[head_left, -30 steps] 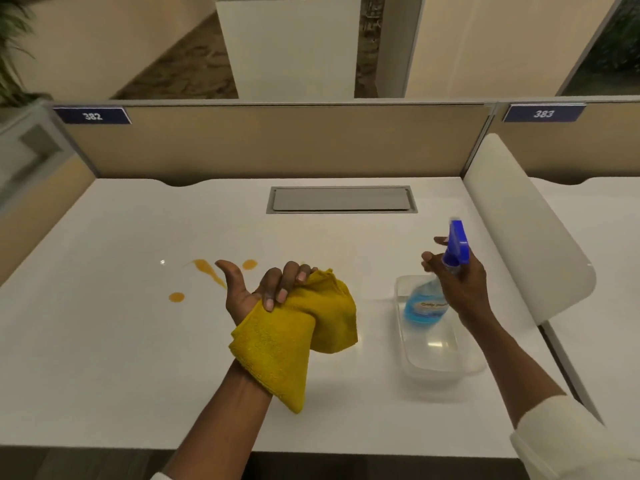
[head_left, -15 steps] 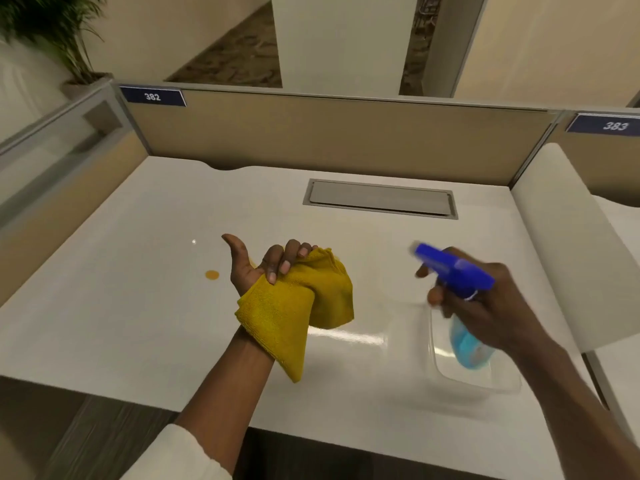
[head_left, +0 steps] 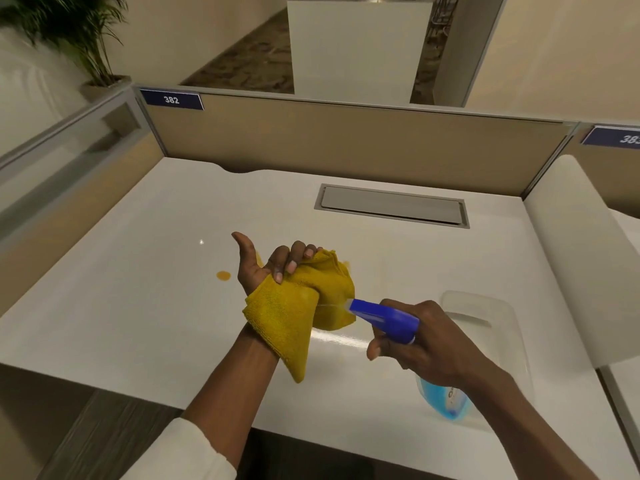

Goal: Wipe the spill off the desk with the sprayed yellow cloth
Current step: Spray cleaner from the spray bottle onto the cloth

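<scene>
My left hand [head_left: 268, 268] holds a bunched yellow cloth [head_left: 294, 313] palm up above the white desk [head_left: 138, 306], thumb sticking out. My right hand [head_left: 426, 348] grips a spray bottle [head_left: 384, 318] with a blue head and blue liquid, its nozzle nearly touching the cloth's right side. A thin jet runs from nozzle to cloth. An orange spill [head_left: 223, 275] lies on the desk just left of my left hand; part of it is hidden behind the hand.
A clear plastic tray [head_left: 485, 306] sits on the desk behind my right hand. A grey cable hatch [head_left: 391, 205] is set in the desk's far side. Beige partitions [head_left: 346, 140] close the back and left; a white curved divider [head_left: 571, 258] stands at the right.
My right hand lifted the spray bottle out of the tray and swung it left, so its nozzle now points at the cloth. My left hand kept holding the cloth in place.
</scene>
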The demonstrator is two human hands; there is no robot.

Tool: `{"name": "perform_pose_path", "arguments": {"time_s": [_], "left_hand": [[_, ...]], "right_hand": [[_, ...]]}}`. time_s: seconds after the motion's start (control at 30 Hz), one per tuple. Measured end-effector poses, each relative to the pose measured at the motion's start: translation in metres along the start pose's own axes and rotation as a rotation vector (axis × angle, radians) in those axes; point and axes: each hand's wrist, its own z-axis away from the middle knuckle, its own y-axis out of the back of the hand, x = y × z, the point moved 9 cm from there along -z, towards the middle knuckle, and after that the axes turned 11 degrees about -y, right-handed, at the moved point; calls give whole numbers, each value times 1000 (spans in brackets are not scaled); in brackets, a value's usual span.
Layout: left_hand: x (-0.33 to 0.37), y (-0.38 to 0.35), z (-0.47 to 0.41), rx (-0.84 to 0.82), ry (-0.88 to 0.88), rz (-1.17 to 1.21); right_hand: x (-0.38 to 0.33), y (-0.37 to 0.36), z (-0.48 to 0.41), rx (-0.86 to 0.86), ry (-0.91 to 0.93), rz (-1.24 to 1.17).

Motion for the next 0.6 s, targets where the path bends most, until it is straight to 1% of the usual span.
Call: {"name": "perform_pose_path", "arguments": {"time_s": [0.1, 0.3, 0.5, 0.6], "left_hand": [[1, 0, 0, -5, -10, -2], [-5, 3, 1, -9, -1, -7], [-15, 1, 4, -15, 10, 12], [-18, 0, 7, -32, 18, 8]], "right_hand": [[3, 3, 4, -3, -27, -20], [10, 14, 10, 62, -70, -68], [9, 4, 16, 45, -70, -33], [15, 5, 16, 54, -96, -63]]}}
